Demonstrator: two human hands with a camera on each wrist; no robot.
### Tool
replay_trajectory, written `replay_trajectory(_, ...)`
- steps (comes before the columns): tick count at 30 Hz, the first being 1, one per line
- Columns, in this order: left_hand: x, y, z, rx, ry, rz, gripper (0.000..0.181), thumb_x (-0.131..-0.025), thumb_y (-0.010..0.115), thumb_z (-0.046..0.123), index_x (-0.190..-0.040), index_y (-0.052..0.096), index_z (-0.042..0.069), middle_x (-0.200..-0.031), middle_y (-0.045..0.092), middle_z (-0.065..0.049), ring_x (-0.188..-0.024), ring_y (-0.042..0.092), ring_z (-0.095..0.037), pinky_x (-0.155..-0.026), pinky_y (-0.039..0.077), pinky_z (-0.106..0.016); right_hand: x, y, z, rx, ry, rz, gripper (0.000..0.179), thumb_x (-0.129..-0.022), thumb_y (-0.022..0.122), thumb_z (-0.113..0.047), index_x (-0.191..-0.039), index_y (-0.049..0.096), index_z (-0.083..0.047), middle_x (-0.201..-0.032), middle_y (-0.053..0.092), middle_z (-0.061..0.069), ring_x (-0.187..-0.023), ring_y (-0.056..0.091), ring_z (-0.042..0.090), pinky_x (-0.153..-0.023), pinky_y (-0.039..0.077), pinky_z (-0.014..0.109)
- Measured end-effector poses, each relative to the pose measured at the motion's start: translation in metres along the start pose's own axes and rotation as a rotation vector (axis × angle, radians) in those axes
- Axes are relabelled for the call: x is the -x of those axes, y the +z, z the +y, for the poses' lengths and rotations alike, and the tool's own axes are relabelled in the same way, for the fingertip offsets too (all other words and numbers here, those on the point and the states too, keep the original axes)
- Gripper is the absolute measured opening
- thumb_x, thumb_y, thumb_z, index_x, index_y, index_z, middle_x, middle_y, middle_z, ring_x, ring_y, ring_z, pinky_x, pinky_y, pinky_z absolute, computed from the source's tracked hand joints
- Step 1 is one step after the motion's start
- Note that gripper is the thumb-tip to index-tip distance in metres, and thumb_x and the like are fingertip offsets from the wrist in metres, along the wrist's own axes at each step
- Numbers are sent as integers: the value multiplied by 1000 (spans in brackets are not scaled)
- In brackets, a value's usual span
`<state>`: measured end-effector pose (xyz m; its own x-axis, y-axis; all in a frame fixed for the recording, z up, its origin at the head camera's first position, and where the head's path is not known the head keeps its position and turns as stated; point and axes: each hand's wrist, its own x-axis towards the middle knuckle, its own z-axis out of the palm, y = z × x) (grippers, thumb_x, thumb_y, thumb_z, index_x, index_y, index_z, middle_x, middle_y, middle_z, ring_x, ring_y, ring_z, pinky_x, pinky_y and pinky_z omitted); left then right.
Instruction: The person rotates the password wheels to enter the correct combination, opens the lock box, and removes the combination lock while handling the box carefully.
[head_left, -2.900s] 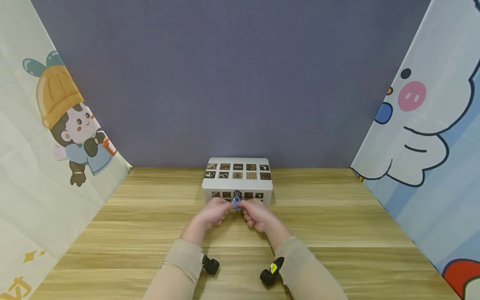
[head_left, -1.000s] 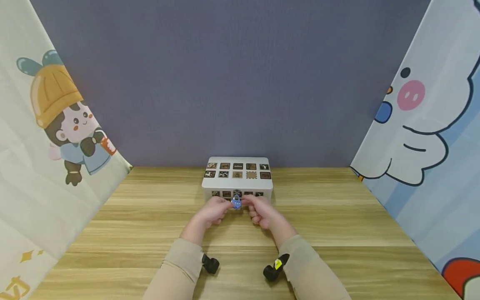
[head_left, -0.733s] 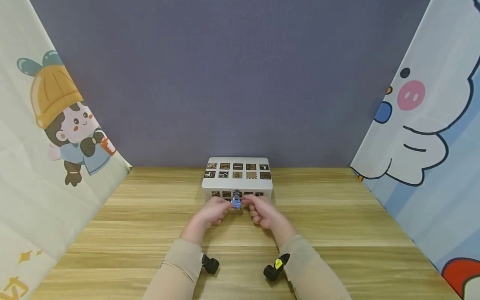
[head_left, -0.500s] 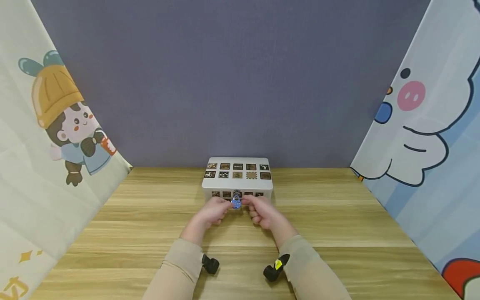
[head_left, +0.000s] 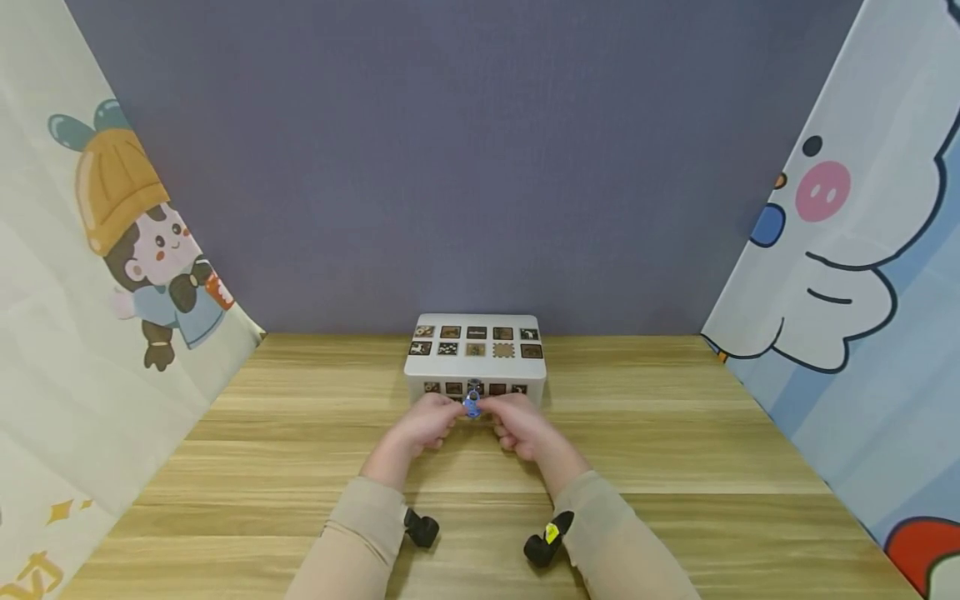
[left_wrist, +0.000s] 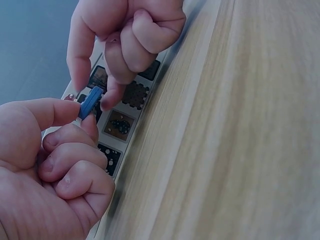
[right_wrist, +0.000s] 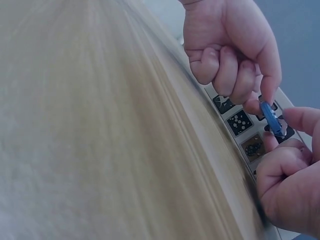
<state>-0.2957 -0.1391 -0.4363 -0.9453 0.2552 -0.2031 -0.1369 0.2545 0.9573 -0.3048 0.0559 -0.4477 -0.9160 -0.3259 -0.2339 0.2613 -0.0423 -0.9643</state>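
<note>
A small blue padlock [head_left: 472, 406] hangs at the metal latch on the front of a white box [head_left: 442, 367] printed with small square pictures. From the left, my left hand [head_left: 427, 421] pinches the padlock between thumb and index finger, its other fingers curled in. On the right side, the thumb and index finger of my right hand [head_left: 520, 425] close in around the padlock's edge. Both wrist views show the blue padlock [left_wrist: 91, 102] nearly edge-on between the two hands. The box lid is down.
The box stands on a wood-grain table [head_left: 637, 433] against a dark grey-blue backdrop [head_left: 480, 167]. Cartoon-printed cloths hang at left [head_left: 45, 292] and right [head_left: 900, 350]. Black wrist cameras sit at the left sleeve [head_left: 363, 517] and right sleeve [head_left: 600, 517].
My right hand drew slightly back from the padlock by a second ago and has since moved left onto its edge again. The left hand keeps its pinch; the box has stayed put.
</note>
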Motion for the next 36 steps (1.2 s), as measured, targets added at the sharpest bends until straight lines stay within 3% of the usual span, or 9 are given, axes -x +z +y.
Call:
replay_trajectory(22, 1, 0, 0, 4, 3, -13, 29, -99, 58, 19, -105, 69, -8, -56, 34, 8, -44, 26, -5, -40, 23, -19, 0, 9, 2, 23, 8, 5, 16, -92, 65, -19, -86, 60, -5, -53, 34, -8, -42, 27, 5, -37, 25, 18)
replay_trajectory(36, -2, 0, -1, 7, -2, -8, 28, -99, 57, 17, -103, 68, -8, -57, 34, 8, -44, 26, -6, -41, 23, -19, -2, 10, 4, 29, -4, -3, 20, -94, 64, -20, -94, 63, 0, -54, 34, -8, -43, 27, 4, -38, 24, 18)
